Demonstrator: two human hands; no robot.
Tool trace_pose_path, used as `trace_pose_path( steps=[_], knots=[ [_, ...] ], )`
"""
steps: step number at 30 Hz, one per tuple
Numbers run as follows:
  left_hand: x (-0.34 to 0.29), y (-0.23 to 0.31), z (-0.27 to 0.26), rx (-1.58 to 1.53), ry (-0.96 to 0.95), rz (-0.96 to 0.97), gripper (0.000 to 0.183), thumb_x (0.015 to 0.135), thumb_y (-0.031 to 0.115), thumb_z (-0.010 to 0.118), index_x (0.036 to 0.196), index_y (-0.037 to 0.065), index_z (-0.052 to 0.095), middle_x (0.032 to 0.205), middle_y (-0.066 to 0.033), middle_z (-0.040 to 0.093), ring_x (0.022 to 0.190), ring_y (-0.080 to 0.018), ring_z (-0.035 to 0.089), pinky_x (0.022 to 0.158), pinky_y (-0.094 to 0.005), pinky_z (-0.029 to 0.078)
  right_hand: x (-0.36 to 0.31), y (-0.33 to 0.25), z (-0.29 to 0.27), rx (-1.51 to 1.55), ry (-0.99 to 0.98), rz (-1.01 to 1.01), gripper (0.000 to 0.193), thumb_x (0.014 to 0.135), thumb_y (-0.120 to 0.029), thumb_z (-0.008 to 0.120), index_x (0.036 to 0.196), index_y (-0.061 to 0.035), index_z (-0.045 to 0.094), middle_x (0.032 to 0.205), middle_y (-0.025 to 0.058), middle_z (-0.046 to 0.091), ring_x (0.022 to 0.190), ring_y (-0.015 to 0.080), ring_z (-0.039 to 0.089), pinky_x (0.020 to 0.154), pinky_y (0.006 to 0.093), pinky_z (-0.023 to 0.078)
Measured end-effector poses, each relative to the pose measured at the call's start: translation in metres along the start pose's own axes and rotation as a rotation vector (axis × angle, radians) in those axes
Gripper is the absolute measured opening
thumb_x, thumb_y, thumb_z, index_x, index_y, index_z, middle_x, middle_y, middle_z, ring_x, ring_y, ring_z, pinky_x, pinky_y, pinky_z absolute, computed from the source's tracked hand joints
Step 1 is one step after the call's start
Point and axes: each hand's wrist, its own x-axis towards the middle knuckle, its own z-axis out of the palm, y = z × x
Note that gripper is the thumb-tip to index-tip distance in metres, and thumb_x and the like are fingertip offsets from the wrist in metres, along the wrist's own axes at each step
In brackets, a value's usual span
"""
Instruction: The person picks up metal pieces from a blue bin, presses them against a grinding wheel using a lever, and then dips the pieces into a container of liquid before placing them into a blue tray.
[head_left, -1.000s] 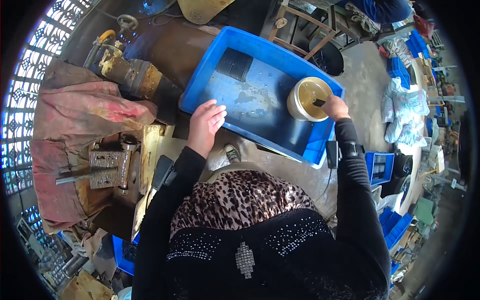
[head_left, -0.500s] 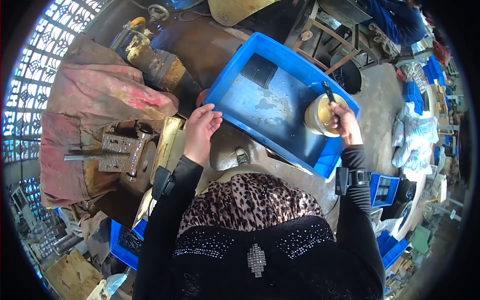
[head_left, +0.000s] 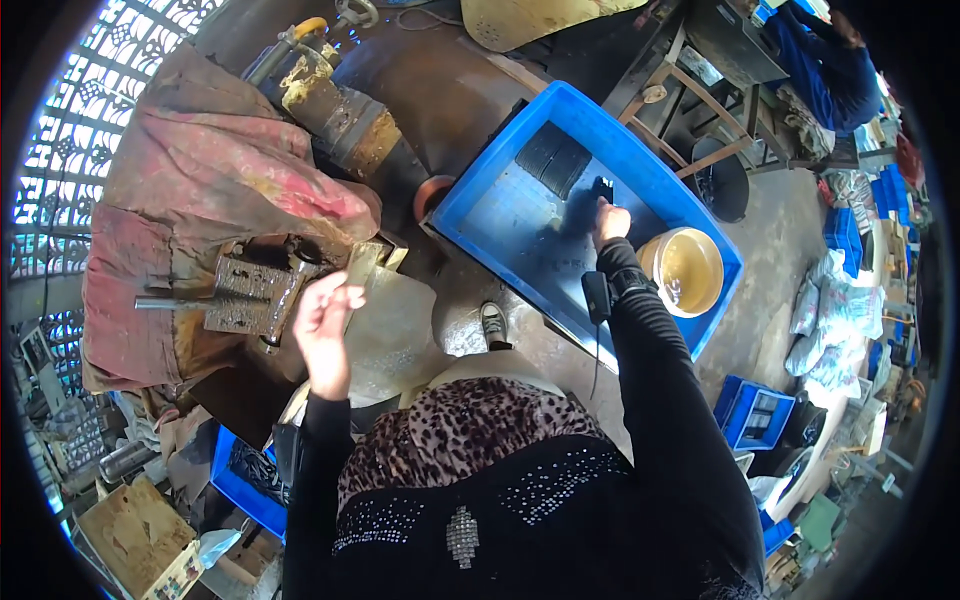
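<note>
Head view: the right hand [head_left: 612,222] is closed on a small dark piece [head_left: 605,188] over the blue tray [head_left: 500,222], near the black strips [head_left: 552,160]; the tub [head_left: 712,268] stands at the tray's right end; the left hand [head_left: 326,325], fingers loosely curled, is beside the metal block [head_left: 238,282]; whether it holds anything cannot be told.

Inside the tub [head_left: 510,240], the bucket [head_left: 683,272] stands right of and nearer than the flat pieces [head_left: 553,160].
</note>
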Motion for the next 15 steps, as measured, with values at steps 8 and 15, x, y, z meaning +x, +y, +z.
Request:
trace_pose_path(
  steps=[8,15],
  knots=[
    [-0.024,-0.025,-0.078,0.207,0.377,0.136,0.017,0.099,0.011,0.056,0.111,0.0,0.062,0.095,-0.0056,0.067,0.083,-0.0107,0.061,0.08,-0.0251,0.049,0.02,-0.004,0.101,-0.467,0.167,0.105,0.036,0.09,-0.031,0.062,0.08,0.0039,0.058,0.074,0.0182,0.068,0.067,0.0315,0.07,0.057,0.0437,0.056],
    [-0.047,-0.073,-0.145,0.404,0.548,0.165,0.019,0.099,0.011,0.056,0.112,0.0,0.063,0.097,-0.0052,0.067,0.086,-0.0101,0.061,0.082,-0.0253,0.051,-0.04,-0.09,0.127,-0.617,0.017,0.004,0.044,0.089,-0.035,0.061,0.098,0.0078,0.058,0.093,0.0286,0.068,0.089,0.0434,0.067,0.082,0.0444,0.054]
  ],
)
